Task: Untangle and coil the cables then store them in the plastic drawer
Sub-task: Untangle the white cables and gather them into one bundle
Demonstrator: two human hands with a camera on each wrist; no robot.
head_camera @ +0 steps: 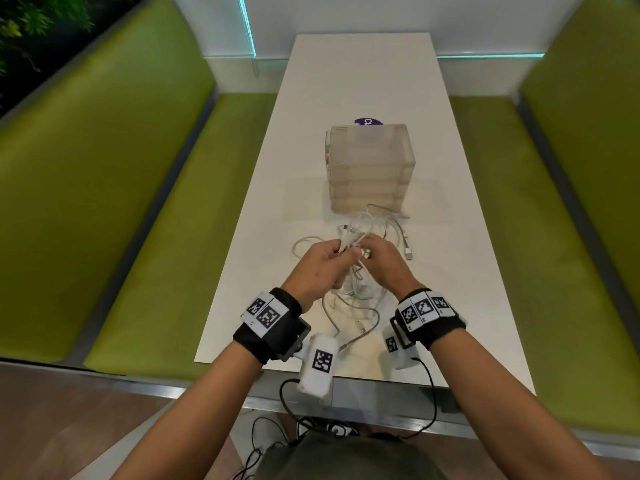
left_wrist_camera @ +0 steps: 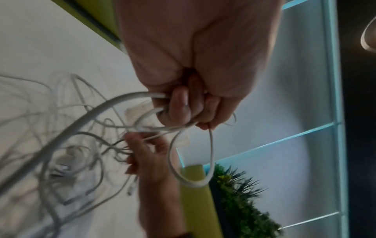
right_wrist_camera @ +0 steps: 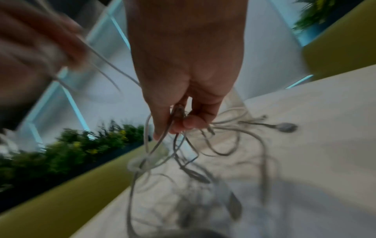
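Head view: both hands raised over the near half of the white table (head_camera: 363,81), meeting above a tangle of white cables (head_camera: 360,289). Left hand (head_camera: 320,268) has its fingers curled round a bunch of cable strands; right hand (head_camera: 384,263) is curled too, fingertips pinching strands of the same tangle, the two hands almost touching. Rest of the tangle hangs from the hands and lies loose on the table beneath and beyond them, with one plug end (head_camera: 408,253) lying flat just right of the right hand. The plastic drawer (head_camera: 369,168), a frosted stack of shut drawers, stands on the table just beyond the cables, some loops touching its foot. A purple round sticker (head_camera: 367,121) shows partly behind it. Green benches (head_camera: 121,202) run along both sides of the table. Left wrist view: fingers (left_wrist_camera: 179,106) closed tightly on several strands, one loop (left_wrist_camera: 193,161) dangling below the fist; the right hand (left_wrist_camera: 150,154) sits beneath, fingers in the strands. Right wrist view: blurred; thumb and fingertips (right_wrist_camera: 189,124) pinch a cluster of strands, remainder trailing down to the table.
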